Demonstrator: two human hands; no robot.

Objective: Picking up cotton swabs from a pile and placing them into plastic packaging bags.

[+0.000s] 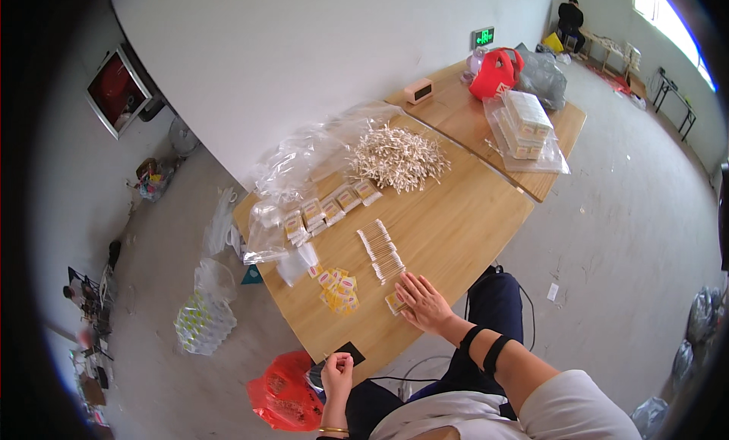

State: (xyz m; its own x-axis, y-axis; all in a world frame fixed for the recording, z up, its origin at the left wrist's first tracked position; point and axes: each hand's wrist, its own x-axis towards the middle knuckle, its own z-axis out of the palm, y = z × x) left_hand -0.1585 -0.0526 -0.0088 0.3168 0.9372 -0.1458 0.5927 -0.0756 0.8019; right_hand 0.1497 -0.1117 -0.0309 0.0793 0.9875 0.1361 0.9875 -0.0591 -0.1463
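My right hand (427, 307) lies flat with its fingers stretched out, at the near right part of the wooden table (448, 227). Under its fingertips is a small packet with a yellow label (393, 302). Just beyond the fingers, cotton swabs (381, 250) lie side by side in a neat row. My left hand (336, 375) is closed in a pinch by the near table edge, beside a black square (351, 354); whatever its fingers hold is too small to make out. Between the hands and slightly farther off, yellow-and-white cards (339, 292) lie scattered.
A large heap of loose cotton swabs (399, 157) rises at the back. Filled packets (334, 208) line up beside clear plastic bags (285, 163). A red plastic bag (285, 394) hangs by the near left edge. Stacked packs (525, 121) and a red bag (497, 74) occupy the far table.
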